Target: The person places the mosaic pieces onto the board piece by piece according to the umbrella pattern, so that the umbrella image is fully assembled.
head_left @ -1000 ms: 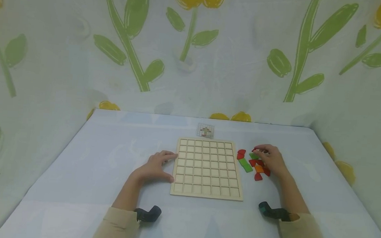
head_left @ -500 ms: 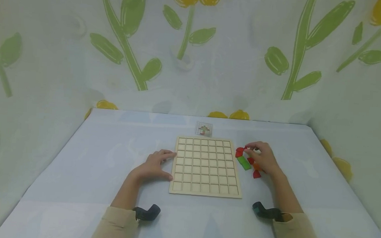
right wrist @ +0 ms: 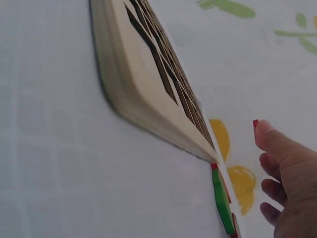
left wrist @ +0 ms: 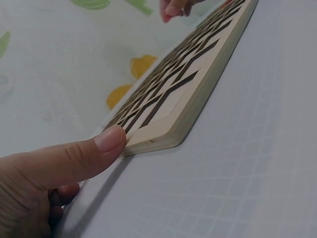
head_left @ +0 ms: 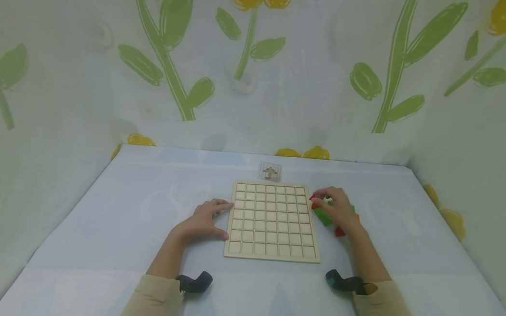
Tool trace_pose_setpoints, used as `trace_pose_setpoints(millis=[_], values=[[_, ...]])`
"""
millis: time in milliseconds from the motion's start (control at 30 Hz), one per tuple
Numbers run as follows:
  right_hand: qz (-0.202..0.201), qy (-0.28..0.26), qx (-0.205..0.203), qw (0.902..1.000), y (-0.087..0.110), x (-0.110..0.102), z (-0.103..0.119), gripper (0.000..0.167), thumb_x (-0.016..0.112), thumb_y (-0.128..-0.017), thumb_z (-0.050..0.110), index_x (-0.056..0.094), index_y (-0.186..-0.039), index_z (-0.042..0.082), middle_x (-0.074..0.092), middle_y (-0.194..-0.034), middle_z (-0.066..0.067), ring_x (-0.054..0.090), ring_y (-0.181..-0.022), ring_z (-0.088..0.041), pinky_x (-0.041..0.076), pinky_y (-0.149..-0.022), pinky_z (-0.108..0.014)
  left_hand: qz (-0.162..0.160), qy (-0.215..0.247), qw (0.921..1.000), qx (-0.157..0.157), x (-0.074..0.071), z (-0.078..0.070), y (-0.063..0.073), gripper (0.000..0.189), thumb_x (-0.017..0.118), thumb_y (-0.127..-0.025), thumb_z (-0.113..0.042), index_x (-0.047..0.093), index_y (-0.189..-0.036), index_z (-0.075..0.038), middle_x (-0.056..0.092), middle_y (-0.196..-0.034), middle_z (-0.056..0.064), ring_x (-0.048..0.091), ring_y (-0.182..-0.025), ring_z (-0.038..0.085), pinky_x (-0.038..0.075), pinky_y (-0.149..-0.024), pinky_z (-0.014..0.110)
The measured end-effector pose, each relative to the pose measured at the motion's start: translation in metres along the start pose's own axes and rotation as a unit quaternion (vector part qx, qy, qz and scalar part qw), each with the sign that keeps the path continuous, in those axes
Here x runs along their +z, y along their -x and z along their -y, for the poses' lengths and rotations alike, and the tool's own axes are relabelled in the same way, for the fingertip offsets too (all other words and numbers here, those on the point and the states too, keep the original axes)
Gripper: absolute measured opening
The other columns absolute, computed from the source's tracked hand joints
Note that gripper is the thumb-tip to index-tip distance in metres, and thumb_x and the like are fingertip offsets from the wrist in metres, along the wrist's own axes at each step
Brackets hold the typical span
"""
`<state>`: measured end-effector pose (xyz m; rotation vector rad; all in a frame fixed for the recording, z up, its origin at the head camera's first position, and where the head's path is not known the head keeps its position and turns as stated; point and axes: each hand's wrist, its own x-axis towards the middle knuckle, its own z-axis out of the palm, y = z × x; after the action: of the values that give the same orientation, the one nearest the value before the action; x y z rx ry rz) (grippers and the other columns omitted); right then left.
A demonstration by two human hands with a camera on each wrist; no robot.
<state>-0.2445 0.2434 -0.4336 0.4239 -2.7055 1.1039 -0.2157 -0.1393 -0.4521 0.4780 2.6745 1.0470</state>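
Note:
Between the thumb and fingers of my right hand (head_left: 338, 207) is a small red tile (right wrist: 255, 132), held above the table. The hand is just right of a pale wooden grid board (head_left: 274, 222), near its upper right edge. My left hand (head_left: 202, 221) touches the board's left side, fingers and thumb spread apart; in the left wrist view its thumb (left wrist: 106, 141) rests against the board's corner. Under and around my right hand lie a green tile (head_left: 322, 217), a red tile (head_left: 340, 232) and an orange tile (head_left: 357, 217), partly hidden by the hand.
A small clear card (head_left: 270, 171) with a grid and a printed figure lies behind the board. The white tabletop (head_left: 146, 190) extends on both sides. A flower-patterned curtain (head_left: 300, 103) stands behind the table.
My right hand has moved left from the tile pile toward the board's right edge, carrying the red tile. My left hand stays against the board's left side.

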Motion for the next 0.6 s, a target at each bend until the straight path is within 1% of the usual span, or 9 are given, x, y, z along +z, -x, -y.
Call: trace_pose_setpoints(millis=[67,200,333,467,533,600], values=[[0.001,-0.003,-0.005,1.0,-0.001,0.002,0.002,0.027,0.068,-0.087,0.016,0.066,-0.107,-0.003,0.065,-0.099,-0.016,0.048,-0.094,-0.028,0.039,-0.082,-0.042,-0.001,0.002,1.0,-0.001,0.0,0.0,0.0,0.087,0.087,-0.06,-0.03,0.05,-0.138,-0.019,0.044,-0.142,0.007,0.034,-0.131,0.035,0.027,-0.105,0.055],[0.009,-0.006,0.008,0.9999,-0.003,0.006,0.007,0.03,0.067,-0.088,0.022,0.066,-0.109,0.0,0.062,-0.092,-0.011,0.045,-0.092,-0.025,0.037,-0.079,-0.038,-0.001,0.007,1.0,-0.004,0.001,-0.001,0.001,0.086,0.086,-0.061,-0.031,0.05,-0.138,-0.02,0.044,-0.141,0.006,0.034,-0.131,0.034,0.027,-0.105,0.056],[0.011,-0.006,0.014,0.9998,-0.004,0.01,0.008,0.032,0.068,-0.088,0.024,0.067,-0.108,0.0,0.059,-0.086,-0.009,0.043,-0.092,-0.025,0.035,-0.078,-0.038,-0.001,0.006,1.0,-0.005,0.001,-0.001,0.001,0.086,0.086,-0.062,-0.032,0.05,-0.139,-0.02,0.044,-0.141,0.006,0.034,-0.131,0.034,0.027,-0.105,0.056],[0.017,-0.01,0.022,0.9996,-0.005,0.015,0.011,0.035,0.067,-0.088,0.028,0.066,-0.109,0.001,0.06,-0.093,-0.011,0.043,-0.093,-0.025,0.036,-0.078,-0.037,-0.001,-0.001,1.0,-0.007,0.001,-0.002,0.001,0.086,0.086,-0.062,-0.032,0.049,-0.139,-0.02,0.044,-0.141,0.006,0.034,-0.131,0.033,0.028,-0.105,0.055],[0.016,-0.013,0.023,0.9995,-0.005,0.017,0.014,0.033,0.067,-0.088,0.027,0.067,-0.109,0.002,0.061,-0.097,-0.011,0.043,-0.093,-0.024,0.037,-0.077,-0.036,-0.001,-0.003,1.0,-0.006,0.001,-0.002,0.001,0.086,0.086,-0.062,-0.032,0.049,-0.139,-0.02,0.044,-0.141,0.006,0.034,-0.13,0.033,0.028,-0.105,0.055],[0.007,-0.015,-0.004,0.9999,-0.005,0.021,0.016,0.029,0.069,-0.086,0.022,0.067,-0.106,0.001,0.062,-0.095,-0.012,0.044,-0.09,-0.025,0.038,-0.076,-0.036,-0.001,-0.004,1.0,-0.008,0.001,-0.003,0.002,0.086,0.086,-0.062,-0.031,0.049,-0.139,-0.021,0.044,-0.141,0.005,0.034,-0.131,0.033,0.028,-0.105,0.055]])
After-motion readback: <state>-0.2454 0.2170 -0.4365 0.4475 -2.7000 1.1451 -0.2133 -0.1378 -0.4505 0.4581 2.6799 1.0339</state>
